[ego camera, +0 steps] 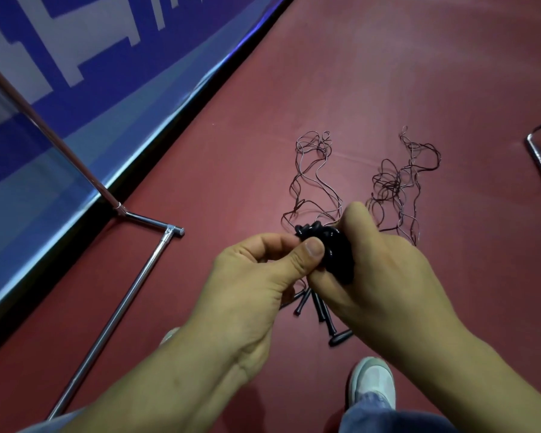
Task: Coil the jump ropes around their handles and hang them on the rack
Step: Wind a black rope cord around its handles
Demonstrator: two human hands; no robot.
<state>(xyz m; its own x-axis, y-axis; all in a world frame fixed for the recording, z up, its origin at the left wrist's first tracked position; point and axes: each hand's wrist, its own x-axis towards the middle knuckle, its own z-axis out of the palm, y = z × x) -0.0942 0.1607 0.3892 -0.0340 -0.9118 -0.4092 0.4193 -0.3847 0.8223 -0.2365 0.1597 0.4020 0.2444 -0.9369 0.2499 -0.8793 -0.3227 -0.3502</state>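
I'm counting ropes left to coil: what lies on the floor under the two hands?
Several black handles lie on the red floor. The left hand and right hand cover their upper ends, so the count is unclear.

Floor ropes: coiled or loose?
Loose. The left tangle and right tangle sprawl unwound on the red floor, not wrapped round the black handles lying there. Left hand and right hand grip a separate black bundle.

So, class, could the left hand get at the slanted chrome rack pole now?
Likely yes, once freed: the left hand pinches the black coiled bundle with the right hand; nothing stands between it and the pole.
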